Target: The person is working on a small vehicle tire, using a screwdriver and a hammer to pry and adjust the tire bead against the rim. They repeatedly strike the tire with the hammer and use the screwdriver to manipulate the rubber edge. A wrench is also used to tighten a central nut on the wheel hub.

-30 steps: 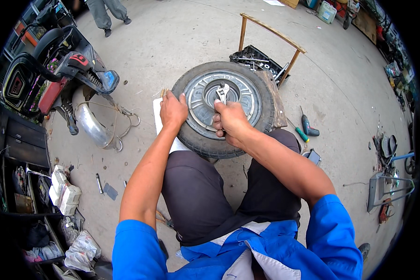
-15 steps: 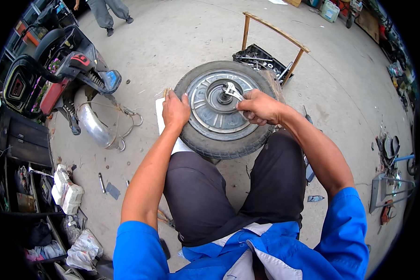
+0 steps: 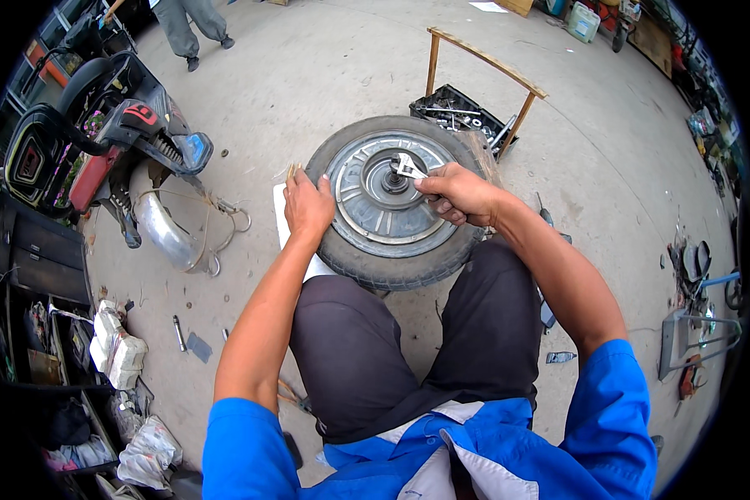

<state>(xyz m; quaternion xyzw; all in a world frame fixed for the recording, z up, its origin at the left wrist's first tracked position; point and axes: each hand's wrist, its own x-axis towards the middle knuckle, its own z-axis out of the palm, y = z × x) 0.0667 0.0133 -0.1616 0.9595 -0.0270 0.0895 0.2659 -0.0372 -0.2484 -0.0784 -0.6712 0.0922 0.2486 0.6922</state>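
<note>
A wheel with a grey metal hub and a black rubber tyre lies flat in front of my knees. My right hand is closed around the handle of a silver adjustable wrench. The wrench's jaws are at the axle in the middle of the hub; whether they grip a nut there is too small to tell. On the tyre's left side, my left hand is closed over the edge, thumb on top.
Behind the wheel stands a black crate of tools with a wooden frame beside it. A scooter with a silver motor cover is at left. A socket tool lies on the floor. Someone in grey trousers stands far left.
The whole view has shifted slightly. My right hand and the wrench remain at the hub with hardly any movement against it, and my left hand stays on the tyre.
</note>
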